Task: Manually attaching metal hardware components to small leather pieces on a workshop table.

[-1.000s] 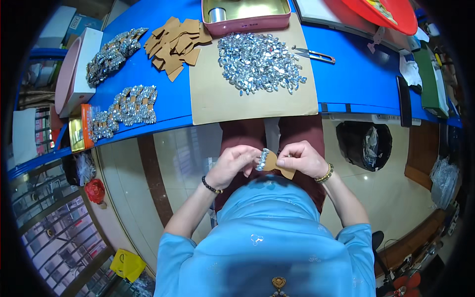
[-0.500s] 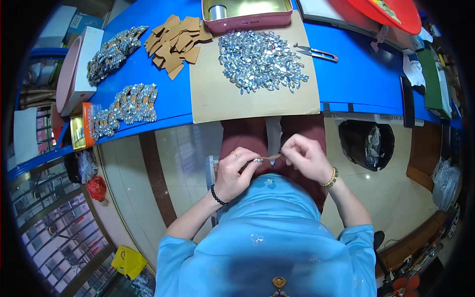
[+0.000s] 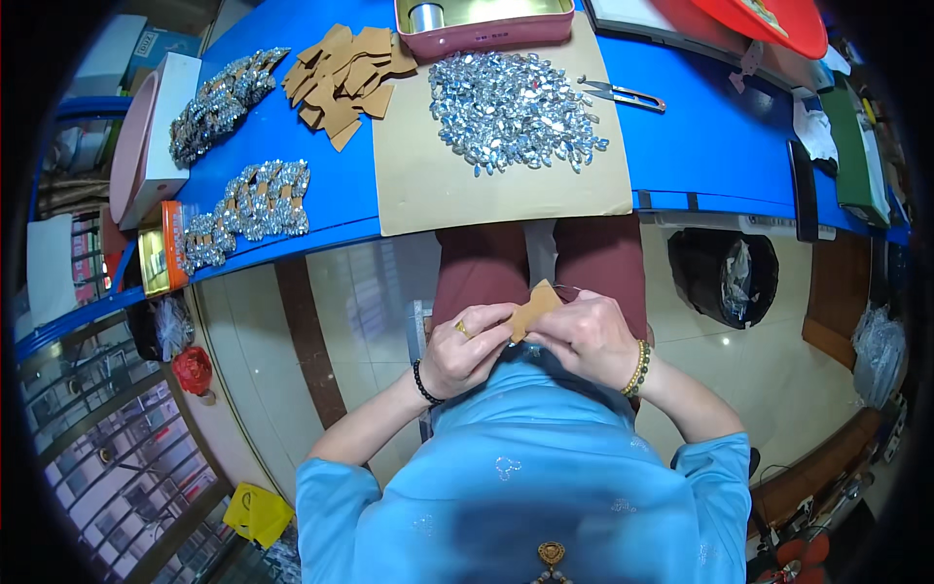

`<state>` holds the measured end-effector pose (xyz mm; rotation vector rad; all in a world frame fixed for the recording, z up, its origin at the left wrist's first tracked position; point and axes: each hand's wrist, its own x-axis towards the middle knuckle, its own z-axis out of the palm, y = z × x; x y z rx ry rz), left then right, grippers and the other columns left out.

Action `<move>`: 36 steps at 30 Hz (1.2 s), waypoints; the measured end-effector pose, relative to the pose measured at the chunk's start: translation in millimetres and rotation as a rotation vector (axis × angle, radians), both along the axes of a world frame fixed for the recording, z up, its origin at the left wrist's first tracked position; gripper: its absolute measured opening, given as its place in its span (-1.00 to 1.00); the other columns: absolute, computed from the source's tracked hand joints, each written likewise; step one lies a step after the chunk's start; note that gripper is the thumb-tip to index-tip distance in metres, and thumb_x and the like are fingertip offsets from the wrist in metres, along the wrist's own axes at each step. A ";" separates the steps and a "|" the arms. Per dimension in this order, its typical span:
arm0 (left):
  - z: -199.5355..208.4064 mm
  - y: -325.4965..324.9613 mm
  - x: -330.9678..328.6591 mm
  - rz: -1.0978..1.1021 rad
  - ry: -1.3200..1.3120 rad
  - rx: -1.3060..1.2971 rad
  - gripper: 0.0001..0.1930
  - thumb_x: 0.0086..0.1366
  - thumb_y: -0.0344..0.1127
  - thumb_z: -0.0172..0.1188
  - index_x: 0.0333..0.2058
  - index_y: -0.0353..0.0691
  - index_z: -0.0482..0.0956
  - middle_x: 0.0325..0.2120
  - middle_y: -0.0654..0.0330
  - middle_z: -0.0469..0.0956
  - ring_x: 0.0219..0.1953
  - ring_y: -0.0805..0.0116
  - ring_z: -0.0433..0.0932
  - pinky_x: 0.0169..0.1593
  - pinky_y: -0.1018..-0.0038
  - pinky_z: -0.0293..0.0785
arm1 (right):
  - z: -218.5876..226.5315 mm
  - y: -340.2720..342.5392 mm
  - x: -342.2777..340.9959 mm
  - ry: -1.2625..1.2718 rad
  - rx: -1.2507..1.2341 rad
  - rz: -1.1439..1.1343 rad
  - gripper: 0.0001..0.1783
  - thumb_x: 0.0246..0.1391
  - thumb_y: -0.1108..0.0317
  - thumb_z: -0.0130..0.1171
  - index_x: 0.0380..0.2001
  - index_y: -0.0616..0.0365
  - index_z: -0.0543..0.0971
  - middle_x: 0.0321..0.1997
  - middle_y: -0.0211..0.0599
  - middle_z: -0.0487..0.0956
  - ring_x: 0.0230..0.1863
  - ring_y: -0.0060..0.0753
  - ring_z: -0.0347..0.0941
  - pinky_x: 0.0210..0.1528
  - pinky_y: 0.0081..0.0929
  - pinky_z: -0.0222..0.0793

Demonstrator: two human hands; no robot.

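Above my lap, a small brown card-like piece (image 3: 535, 310) is held up with its broad face showing. My left hand (image 3: 467, 350) pinches its left edge, a few shiny beads showing by the fingertips. My right hand (image 3: 595, 336) grips the other side, thumb and fingers closed. A thin thread or needle (image 3: 572, 288) sticks out above the right fingers; which it is I cannot tell. Ahead on the table, a heap of silver beads (image 3: 516, 112) lies on a tan board (image 3: 418, 200), with thread snips (image 3: 628, 96) at its right edge.
More brown pieces (image 3: 341, 83) are piled left of the board. Bead-covered pieces (image 3: 261, 201) lie in two groups farther left on the blue table (image 3: 341, 185). A pink tin (image 3: 486, 41) holding a thread spool (image 3: 426, 18) stands behind the beads. A black bin (image 3: 696, 277) is at right.
The brown piece was edge-on and has turned to show its flat face. My right hand has come down and closer to the left, now gripping the piece; both hands sit slightly lower.
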<state>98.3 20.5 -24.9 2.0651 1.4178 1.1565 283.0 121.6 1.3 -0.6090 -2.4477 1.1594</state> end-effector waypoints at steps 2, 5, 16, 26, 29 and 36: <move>-1.1 1.0 -0.4 -0.012 -0.003 0.021 -0.72 -0.09 -0.59 0.23 -0.32 -0.36 0.47 -0.25 0.01 0.49 -0.33 0.11 0.55 -0.38 0.39 0.51 | 4.7 -0.6 0.1 -0.088 0.044 0.065 -0.95 -0.16 0.38 0.13 -0.59 0.08 0.50 -0.69 -0.31 0.46 -0.57 -0.26 0.45 -0.47 -0.35 0.27; -3.1 -0.7 -0.2 -0.021 0.003 0.026 -0.72 -0.09 -0.58 0.23 -0.32 -0.36 0.47 -0.25 0.01 0.49 -0.33 0.10 0.55 -0.38 0.39 0.52 | 8.5 -0.4 -0.9 -0.162 0.095 0.126 -0.97 -0.21 0.42 0.11 -0.59 0.08 0.48 -0.71 -0.31 0.43 -0.58 -0.25 0.44 -0.47 -0.34 0.25; -2.9 -6.4 -1.6 -0.080 0.059 -0.066 -0.79 -0.07 -0.52 0.22 -0.37 -0.34 0.48 -0.30 0.05 0.49 -0.35 0.16 0.55 -0.38 0.41 0.51 | 5.9 2.1 2.4 -0.291 0.139 0.251 -0.95 -0.21 0.40 0.10 -0.57 0.09 0.48 -0.70 -0.26 0.43 -0.61 -0.22 0.43 -0.48 -0.33 0.27; -5.7 -9.0 -3.0 -0.093 -0.001 -0.081 -0.74 -0.11 -0.59 0.22 -0.35 -0.33 0.48 -0.29 0.03 0.50 -0.36 0.18 0.56 -0.41 0.42 0.50 | 2.1 -0.5 6.8 -0.113 -0.015 0.221 -0.86 -0.08 0.38 0.10 -0.58 0.13 0.37 -0.72 -0.22 0.41 -0.62 -0.12 0.42 -0.44 -0.21 0.32; -5.8 -10.9 -2.0 -0.080 -0.011 -0.046 -0.73 -0.13 -0.61 0.23 -0.36 -0.33 0.49 -0.28 0.01 0.50 -0.36 0.16 0.56 -0.42 0.43 0.50 | 6.2 0.1 7.2 -0.112 -0.030 0.210 -0.87 -0.08 0.39 0.10 -0.58 0.14 0.36 -0.72 -0.22 0.41 -0.61 -0.11 0.41 -0.43 -0.20 0.33; -3.0 -9.9 -0.6 -0.065 0.001 0.001 -0.71 -0.15 -0.63 0.24 -0.35 -0.34 0.50 -0.25 -0.02 0.49 -0.32 0.14 0.56 -0.39 0.43 0.52 | 12.8 -4.6 3.6 -0.145 -0.020 0.164 -0.89 -0.10 0.41 0.10 -0.56 0.14 0.38 -0.70 -0.21 0.40 -0.59 -0.10 0.41 -0.42 -0.22 0.33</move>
